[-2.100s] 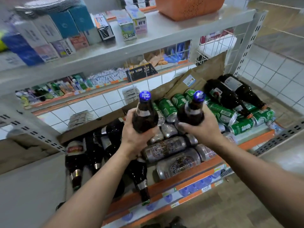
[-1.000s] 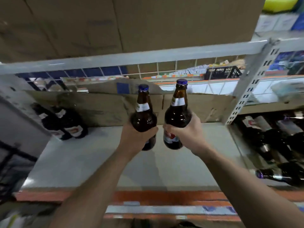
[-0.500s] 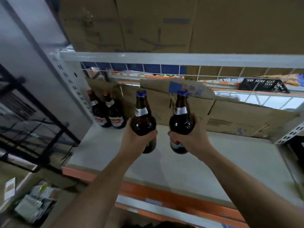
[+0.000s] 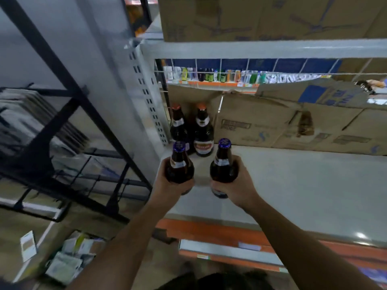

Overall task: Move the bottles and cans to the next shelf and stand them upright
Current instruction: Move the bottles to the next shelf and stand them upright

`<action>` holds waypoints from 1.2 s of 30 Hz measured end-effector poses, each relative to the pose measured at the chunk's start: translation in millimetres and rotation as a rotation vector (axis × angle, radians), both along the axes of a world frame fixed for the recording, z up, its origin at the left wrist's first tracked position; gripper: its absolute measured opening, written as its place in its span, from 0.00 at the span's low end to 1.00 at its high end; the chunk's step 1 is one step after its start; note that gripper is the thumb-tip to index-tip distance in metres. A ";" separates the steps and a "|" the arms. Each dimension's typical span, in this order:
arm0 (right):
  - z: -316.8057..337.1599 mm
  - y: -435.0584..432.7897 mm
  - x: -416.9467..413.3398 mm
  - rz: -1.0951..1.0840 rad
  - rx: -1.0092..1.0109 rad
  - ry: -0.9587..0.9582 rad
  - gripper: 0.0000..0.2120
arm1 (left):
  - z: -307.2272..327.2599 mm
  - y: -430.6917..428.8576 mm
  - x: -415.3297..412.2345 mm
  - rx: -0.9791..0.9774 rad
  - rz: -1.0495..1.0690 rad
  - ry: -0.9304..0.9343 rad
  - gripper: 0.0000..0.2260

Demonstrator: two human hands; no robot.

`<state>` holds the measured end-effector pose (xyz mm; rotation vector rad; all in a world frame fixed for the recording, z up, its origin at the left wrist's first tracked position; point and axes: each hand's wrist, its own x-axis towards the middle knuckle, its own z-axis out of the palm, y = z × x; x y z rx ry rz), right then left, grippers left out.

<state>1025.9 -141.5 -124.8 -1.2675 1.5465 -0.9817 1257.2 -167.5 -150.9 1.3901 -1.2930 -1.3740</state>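
Left hand [image 4: 170,188]: wrapped round the belly of a blue-capped beer bottle [image 4: 179,164], held upright.
Right hand [image 4: 236,190]: gripping a second blue-capped bottle [image 4: 223,167], upright over the grey shelf [image 4: 293,185].
Handling: glass, so probably heavy, slick and breakable; grip at the belly.
Neighbours: orange-capped bottles [image 4: 202,135] standing just behind.

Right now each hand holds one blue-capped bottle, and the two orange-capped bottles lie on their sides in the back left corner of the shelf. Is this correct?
Not quite: the head view shows the two orange-capped bottles standing upright, not lying, in the back left corner of the shelf. The left hand and right hand each hold one blue-capped bottle.
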 end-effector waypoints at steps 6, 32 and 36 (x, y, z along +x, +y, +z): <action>-14.7 1.2 31.1 -0.055 0.012 0.037 0.33 | -12.6 6.8 15.1 0.008 0.046 -0.061 0.32; -15.7 -55.6 47.7 -0.038 0.031 0.166 0.27 | -0.9 -46.6 28.7 0.026 -0.066 -0.209 0.26; -18.8 -66.1 48.9 -0.048 0.036 0.208 0.27 | -7.8 -62.2 30.2 0.000 -0.064 -0.244 0.22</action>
